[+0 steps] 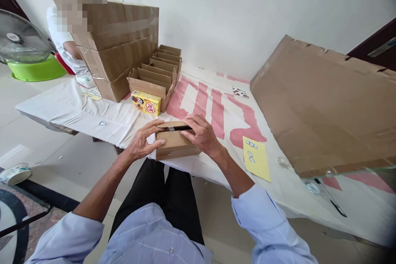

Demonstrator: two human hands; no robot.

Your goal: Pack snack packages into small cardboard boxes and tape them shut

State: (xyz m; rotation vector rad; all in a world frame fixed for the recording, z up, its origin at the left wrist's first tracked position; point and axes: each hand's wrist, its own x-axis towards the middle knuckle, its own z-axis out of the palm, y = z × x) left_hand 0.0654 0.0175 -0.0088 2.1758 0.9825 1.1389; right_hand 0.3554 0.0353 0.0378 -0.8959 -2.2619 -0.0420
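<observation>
A small brown cardboard box [173, 146] lies at the table's near edge, right in front of my body. Its two top flaps almost meet, and a dark gap shows between them with a small pale patch inside. My left hand [142, 141] grips the box's left end, thumb on the near flap and fingertips on the far one. At the right end, my right hand [202, 134] holds both flaps in the same way, its fingers bent over the far flap. Just beyond the box stands a yellow printed carton [146, 103].
Behind the carton runs a row of open cardboard boxes [161, 70]. Taped large cartons [117, 41] are stacked at left, a person [66, 45] behind them. A yellow card [256, 159], a pen [331, 198] and a big cardboard sheet [328, 107] are at right.
</observation>
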